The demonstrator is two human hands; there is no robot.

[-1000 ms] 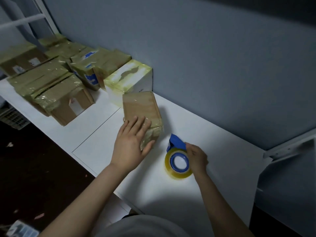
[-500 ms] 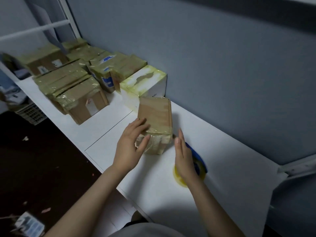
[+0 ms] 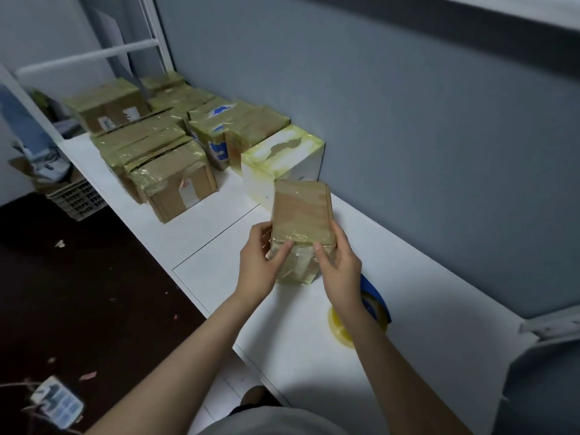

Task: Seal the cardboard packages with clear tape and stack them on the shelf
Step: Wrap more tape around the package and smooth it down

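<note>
A small brown cardboard package (image 3: 301,211), wrapped in clear tape, stands on the white shelf (image 3: 314,346) in the middle of the view. My left hand (image 3: 260,262) grips its near left corner, thumb on the front face. On the near right side my right hand (image 3: 339,262) holds it, thumb on the front. The tape roll (image 3: 372,306), yellowish with a blue dispenser, lies on the shelf behind my right wrist, partly hidden.
A white taped box (image 3: 282,161) stands just beyond the package. Several taped cardboard boxes (image 3: 169,174) fill the shelf's far left. The grey wall (image 3: 408,136) runs along the back. A crate (image 3: 75,196) and litter are on the dark floor at left.
My right hand let go of the tape roll and moved to the package's right side. Both hands now hold the package. The view has shifted toward the left.
</note>
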